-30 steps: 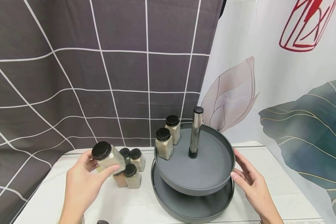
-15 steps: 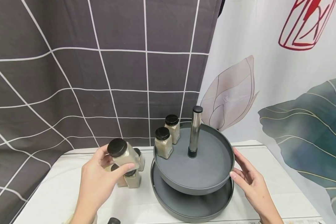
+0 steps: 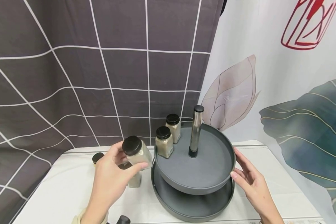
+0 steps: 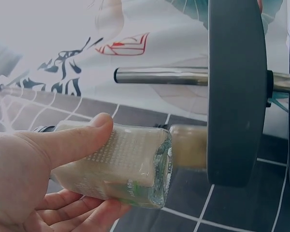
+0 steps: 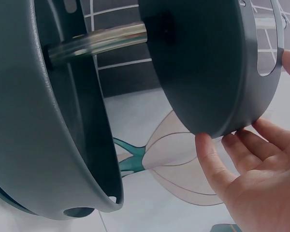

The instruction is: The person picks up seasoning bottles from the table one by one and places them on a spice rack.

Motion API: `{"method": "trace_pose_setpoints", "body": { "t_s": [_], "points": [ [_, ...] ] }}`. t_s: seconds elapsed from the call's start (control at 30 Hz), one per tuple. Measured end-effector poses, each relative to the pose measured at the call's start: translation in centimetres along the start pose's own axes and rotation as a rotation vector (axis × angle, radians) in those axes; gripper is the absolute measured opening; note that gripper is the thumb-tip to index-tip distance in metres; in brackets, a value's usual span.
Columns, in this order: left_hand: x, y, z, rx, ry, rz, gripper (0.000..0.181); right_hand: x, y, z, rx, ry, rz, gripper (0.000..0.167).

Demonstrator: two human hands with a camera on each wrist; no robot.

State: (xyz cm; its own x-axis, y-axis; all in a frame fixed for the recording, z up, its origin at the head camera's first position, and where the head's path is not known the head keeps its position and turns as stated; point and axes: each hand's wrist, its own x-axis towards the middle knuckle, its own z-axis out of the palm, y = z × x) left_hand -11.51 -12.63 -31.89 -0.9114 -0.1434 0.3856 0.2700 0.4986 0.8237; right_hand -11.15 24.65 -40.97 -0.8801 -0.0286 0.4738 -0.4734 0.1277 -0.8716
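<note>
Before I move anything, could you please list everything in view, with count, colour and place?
Held jar: one, black lid, beige contents, tilted in the left hand
Jars on the upper tray: two, black lids, beige contents, left side
Jars on the table: at least two, black lids, partly hidden behind the left hand
Upper tray: one, grey, above the lower one
Lower tray: one, grey, on the table
Post: one, silver and black, rising from the upper tray
Table: one, white, underneath
Gridded backdrop: one, dark grey, white lines, behind left
Printed curtain: one, mostly white, behind right
Unclear object: one, black, bottom edge
Hands: two, left holding the jar, right touching the upper tray's rim
</note>
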Motion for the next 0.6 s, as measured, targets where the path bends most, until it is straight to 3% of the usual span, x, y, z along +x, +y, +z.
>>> {"method": "trace_pose_setpoints", "body": {
  "t_s": [0.3, 0.6],
  "points": [
    [-0.1, 0.8, 1.4, -0.064, -0.051, 0.024, 0.065, 0.0, 0.0, 0.0, 0.012, -0.005, -0.003, 0.067],
    [0.0, 0.9, 2.9, -0.015, -0.025, 0.153, 0.068, 0.0, 0.1, -0.1, 0.014, -0.012, -0.002, 0.068]
  ]
}}
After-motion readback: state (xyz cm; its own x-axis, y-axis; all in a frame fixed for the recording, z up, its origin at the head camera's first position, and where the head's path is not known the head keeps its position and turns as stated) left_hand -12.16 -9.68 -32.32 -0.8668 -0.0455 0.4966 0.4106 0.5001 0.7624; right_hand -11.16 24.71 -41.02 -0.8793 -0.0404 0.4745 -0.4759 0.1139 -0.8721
